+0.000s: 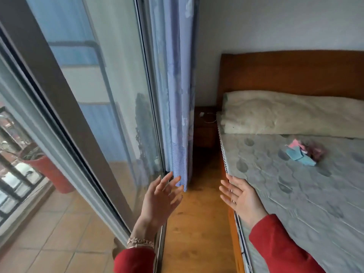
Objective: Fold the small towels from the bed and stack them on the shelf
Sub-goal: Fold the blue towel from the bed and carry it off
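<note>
A small heap of towels [304,151] is seen lying on the grey patterned mattress of the bed [295,194], well below the cream pillow and toward the right side. The heap is unfolded and crumpled, with light blue cloth at the front, a pink piece at the top and a darker purplish piece at the right.

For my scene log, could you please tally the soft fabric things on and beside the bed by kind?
Small crumpled towels, pink, light blue and dark patterned, in one heap: number unclear, counted as 1 heap
Cream pillow: 1
Blue hanging curtain: 1
Total: 3
</note>
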Demonstrator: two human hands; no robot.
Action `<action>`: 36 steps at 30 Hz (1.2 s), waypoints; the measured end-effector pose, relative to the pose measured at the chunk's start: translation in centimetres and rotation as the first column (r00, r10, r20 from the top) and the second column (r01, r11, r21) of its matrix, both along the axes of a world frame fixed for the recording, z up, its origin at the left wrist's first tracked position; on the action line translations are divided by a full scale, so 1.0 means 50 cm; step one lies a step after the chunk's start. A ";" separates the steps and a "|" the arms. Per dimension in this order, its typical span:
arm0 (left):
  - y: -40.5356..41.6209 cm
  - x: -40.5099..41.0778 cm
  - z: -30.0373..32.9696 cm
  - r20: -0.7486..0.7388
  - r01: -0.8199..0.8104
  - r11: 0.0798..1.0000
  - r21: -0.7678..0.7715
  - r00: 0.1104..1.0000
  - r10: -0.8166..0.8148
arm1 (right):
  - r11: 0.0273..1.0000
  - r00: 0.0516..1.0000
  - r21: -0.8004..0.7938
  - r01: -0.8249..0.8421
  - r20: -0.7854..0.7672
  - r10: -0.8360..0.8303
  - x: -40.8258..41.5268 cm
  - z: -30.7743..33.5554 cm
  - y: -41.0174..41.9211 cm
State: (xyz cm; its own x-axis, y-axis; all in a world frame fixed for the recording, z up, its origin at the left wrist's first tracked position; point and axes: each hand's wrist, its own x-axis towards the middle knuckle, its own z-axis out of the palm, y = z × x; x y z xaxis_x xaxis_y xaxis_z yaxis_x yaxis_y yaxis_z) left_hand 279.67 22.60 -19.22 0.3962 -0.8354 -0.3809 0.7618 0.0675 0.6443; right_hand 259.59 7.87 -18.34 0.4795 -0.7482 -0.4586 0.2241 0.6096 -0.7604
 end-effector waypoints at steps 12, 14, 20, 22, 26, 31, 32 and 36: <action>-0.318 0.182 -0.017 -0.024 0.082 0.997 0.005 0.996 -0.082 | 0.997 0.997 0.010 0.073 0.017 -0.073 0.167 -0.025 -0.269; -0.384 0.220 -0.023 0.001 0.108 0.994 0.033 0.994 -0.108 | 0.996 0.996 0.015 0.085 0.023 -0.085 0.193 -0.031 -0.326; -0.615 0.286 -0.003 0.098 0.137 0.990 0.027 0.985 -0.139 | 0.991 0.988 0.024 0.130 0.078 -0.132 0.264 -0.025 -0.549; -0.701 0.313 0.016 0.125 0.195 0.981 0.013 0.973 -0.195 | 0.989 0.985 0.027 0.142 0.100 -0.144 0.284 -0.013 -0.631; -0.862 0.351 0.039 0.208 0.167 0.986 0.019 0.964 -0.167 | 0.987 0.979 -0.006 0.158 0.132 -0.156 0.310 0.007 -0.781; -1.018 0.373 0.038 0.246 0.286 0.957 0.043 0.926 -0.287 | 0.982 0.973 -0.008 0.190 0.137 -0.187 0.324 0.011 -0.916; -1.048 0.375 0.036 0.238 0.288 0.956 0.047 0.927 -0.291 | 0.979 0.970 -0.001 0.202 0.137 -0.200 0.325 0.008 -0.940; -1.168 0.387 0.027 0.241 0.340 0.939 0.055 0.908 -0.343 | 0.966 0.958 0.021 0.257 0.125 -0.257 0.328 -0.009 -1.034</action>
State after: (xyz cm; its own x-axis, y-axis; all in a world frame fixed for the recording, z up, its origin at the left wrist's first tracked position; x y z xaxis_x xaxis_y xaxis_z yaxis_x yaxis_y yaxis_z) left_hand 299.01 -35.81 -17.85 0.1686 -0.9322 -0.3201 0.5569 -0.1779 0.8113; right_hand 275.99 -43.85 -18.77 0.3252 -0.8518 -0.4107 0.4674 0.5224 -0.7132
